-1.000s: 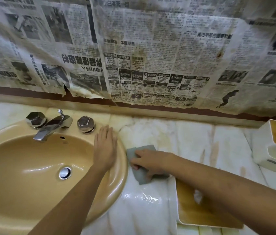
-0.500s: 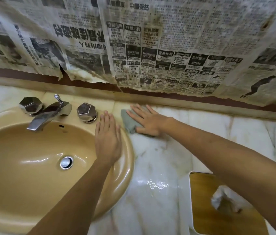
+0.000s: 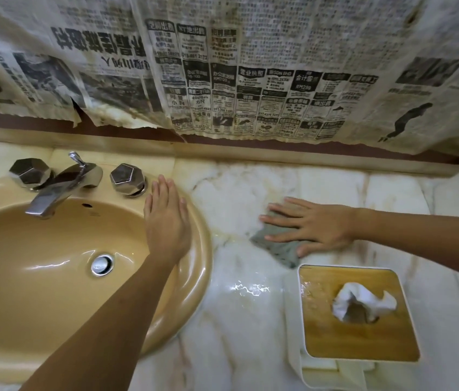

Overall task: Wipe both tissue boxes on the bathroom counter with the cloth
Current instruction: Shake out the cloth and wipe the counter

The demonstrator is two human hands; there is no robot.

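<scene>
Pressing the cloth (image 3: 277,246) flat to the tabletop (image 3: 239,320) with straight fingers (image 3: 279,218), the right hand (image 3: 315,227) wipes beside the tissue box (image 3: 358,314) at lower right while the left hand (image 3: 167,221), open, braces on the sink (image 3: 200,280) rim

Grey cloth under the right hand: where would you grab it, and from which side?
Probably its exposed near corner, from above: the cloth lies flat on the counter under the right hand, and that corner juts out toward the near tissue box.

Dim warm light, glare on counter (image 3: 248,289), wide-angle edge warp.
</scene>
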